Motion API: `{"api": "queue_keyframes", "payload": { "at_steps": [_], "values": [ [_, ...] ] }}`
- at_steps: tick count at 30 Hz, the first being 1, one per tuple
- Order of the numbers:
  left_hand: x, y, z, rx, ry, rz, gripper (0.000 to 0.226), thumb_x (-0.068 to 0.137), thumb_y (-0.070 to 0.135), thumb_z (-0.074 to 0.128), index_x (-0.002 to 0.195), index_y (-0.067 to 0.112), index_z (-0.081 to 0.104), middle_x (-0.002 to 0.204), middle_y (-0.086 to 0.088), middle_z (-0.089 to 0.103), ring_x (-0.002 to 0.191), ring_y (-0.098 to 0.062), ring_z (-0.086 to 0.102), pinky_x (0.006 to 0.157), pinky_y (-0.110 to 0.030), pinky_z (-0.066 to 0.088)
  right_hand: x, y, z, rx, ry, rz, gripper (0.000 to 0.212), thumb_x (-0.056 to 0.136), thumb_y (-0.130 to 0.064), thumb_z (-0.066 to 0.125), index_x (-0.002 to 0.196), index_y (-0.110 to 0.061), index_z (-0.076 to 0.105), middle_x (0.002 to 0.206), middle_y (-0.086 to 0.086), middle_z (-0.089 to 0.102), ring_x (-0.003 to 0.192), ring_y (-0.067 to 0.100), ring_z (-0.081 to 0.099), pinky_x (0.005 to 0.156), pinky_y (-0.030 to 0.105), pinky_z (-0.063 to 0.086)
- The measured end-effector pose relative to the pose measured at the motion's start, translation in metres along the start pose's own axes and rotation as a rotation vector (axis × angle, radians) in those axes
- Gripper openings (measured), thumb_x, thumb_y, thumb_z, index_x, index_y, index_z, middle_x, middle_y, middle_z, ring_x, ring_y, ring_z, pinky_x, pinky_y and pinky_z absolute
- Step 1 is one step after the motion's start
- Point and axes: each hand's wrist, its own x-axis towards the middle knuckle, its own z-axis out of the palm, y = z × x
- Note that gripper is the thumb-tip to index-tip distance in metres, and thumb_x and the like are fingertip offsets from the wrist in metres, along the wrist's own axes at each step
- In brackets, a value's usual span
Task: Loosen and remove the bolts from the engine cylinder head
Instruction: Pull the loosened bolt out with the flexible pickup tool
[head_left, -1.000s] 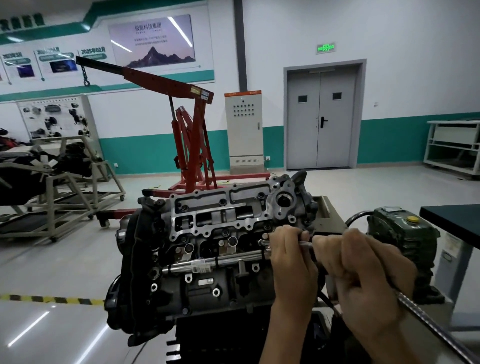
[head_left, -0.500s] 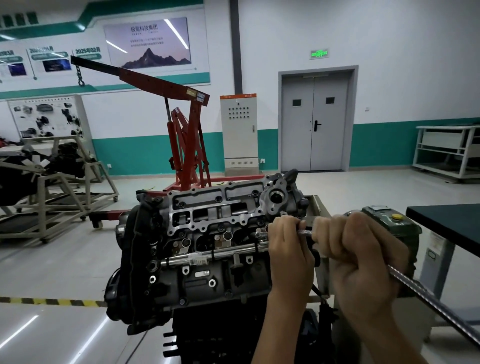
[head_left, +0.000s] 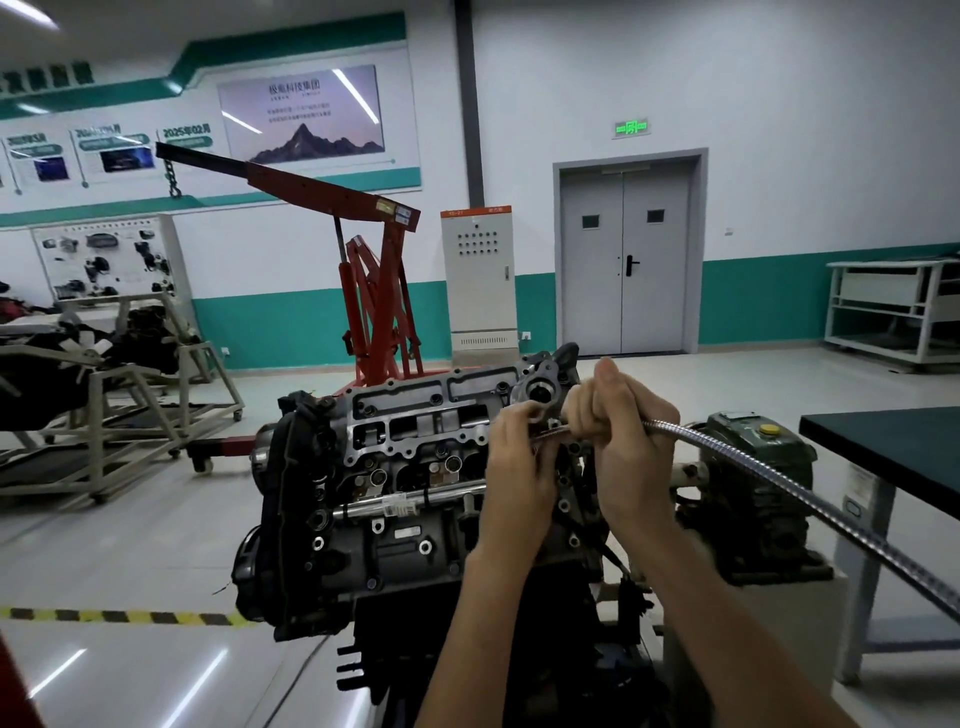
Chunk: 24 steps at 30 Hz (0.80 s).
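Held: the right hand (head_left: 618, 415), grip closed in a fist round a flexible metal shaft (head_left: 779, 478) near its working end. The left hand (head_left: 519, 457), grip a fingertip pinch on the shaft's tip, at the right end of the cylinder head (head_left: 415, 431), directly ahead; the bolt is hidden behind the fingers. Handling: left keeps the tip square and fully seated, right turns steadily, or the tip may slip off. Writing: wall panel (head_left: 187, 136) reads "2025年02月"; exit sign (head_left: 631, 127) and the engine's white label (head_left: 397, 504) are too blurred to read.
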Motion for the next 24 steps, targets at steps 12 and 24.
{"api": "queue_keyframes", "payload": {
  "at_steps": [12,24],
  "values": [
    [-0.014,-0.037,-0.03,0.242,-0.005,-0.335,0.035,0.088,0.006,0.064,0.122,0.004,0.059,0.119,-0.007,0.059,0.114,-0.021,0.053,0.102,-0.03,0.04,0.002,-0.059,-0.002,0.294,-0.101,-0.147,0.046,0.095,-0.014,0.037,0.05,-0.023,0.034,0.045,-0.01,0.031,0.043,0.015,0.024,0.049,0.027,0.029],
    [0.008,0.014,0.015,0.066,0.105,-0.313,0.028,0.101,0.019,0.044,0.076,0.008,0.053,0.062,-0.002,0.05,0.055,-0.017,0.044,0.053,-0.033,0.035,0.002,-0.12,-0.052,0.365,-0.119,-0.227,0.044,0.091,-0.011,0.032,0.048,-0.018,0.027,0.042,-0.014,0.032,0.039,0.008,0.025,0.049,0.028,0.024]
  ]
}}
